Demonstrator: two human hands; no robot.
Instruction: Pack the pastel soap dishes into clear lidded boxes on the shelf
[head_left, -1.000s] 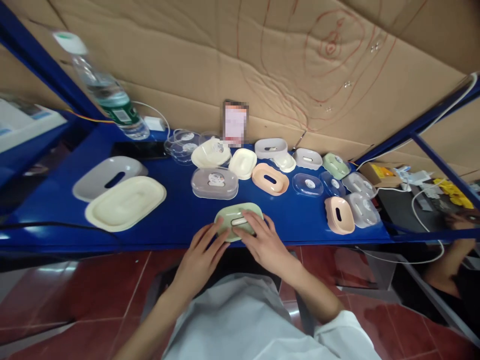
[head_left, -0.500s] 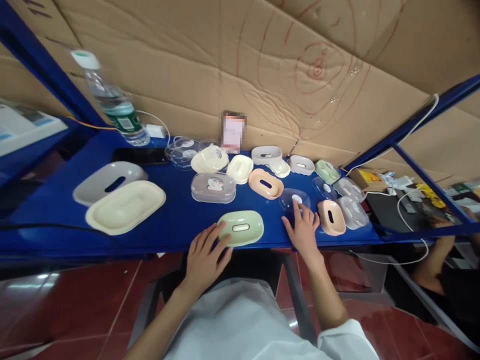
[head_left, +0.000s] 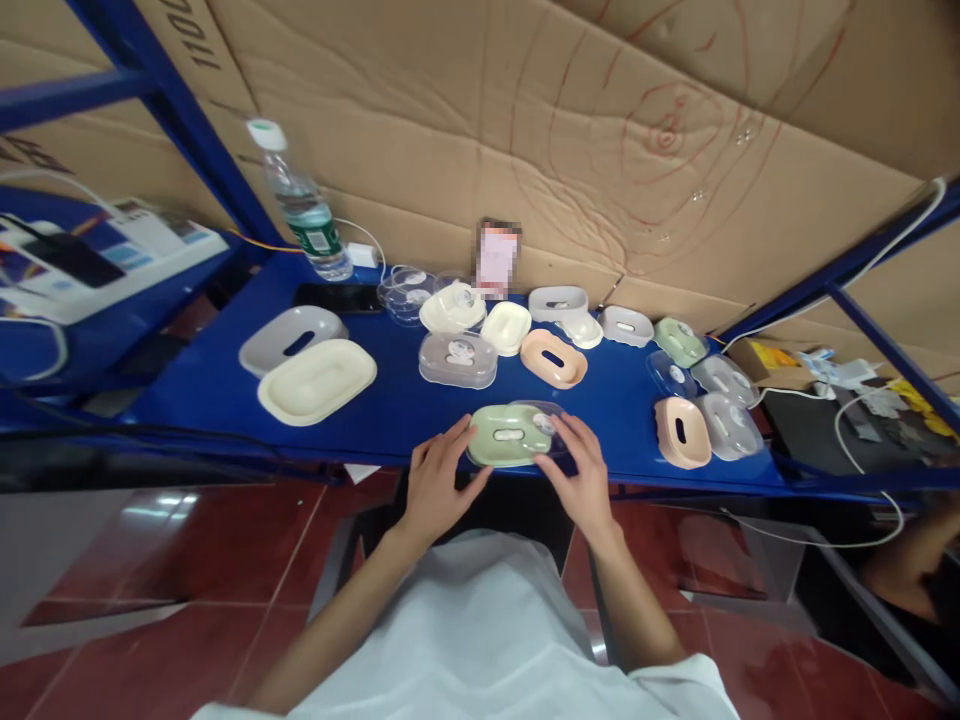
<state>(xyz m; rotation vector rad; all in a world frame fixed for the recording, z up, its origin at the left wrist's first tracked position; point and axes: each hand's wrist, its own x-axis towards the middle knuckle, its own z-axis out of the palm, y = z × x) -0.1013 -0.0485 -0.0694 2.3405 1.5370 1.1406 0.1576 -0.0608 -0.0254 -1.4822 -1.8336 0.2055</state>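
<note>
Shifted left since the earlier frame, a clear lid (head_left: 535,412) now overlaps the right part of the green dish (head_left: 491,449). The blue worktop (head_left: 397,430) carries the dish near its front edge. The left hand (head_left: 439,482), fingers half open, touches the dish's left end; the right hand (head_left: 587,482), fingers partly closed, holds the lid's right end.

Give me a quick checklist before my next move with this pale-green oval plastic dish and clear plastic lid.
1. Left hand at the left end of the pale-green oval plastic dish: ok.
2. Right hand at the right end of the clear plastic lid: ok.
3. Lid lined up over the dish: not ok, it sits offset to the right.
4. Dish's slot in sight: ok.
5. Lid touching the dish's rim: cannot tell.
</note>
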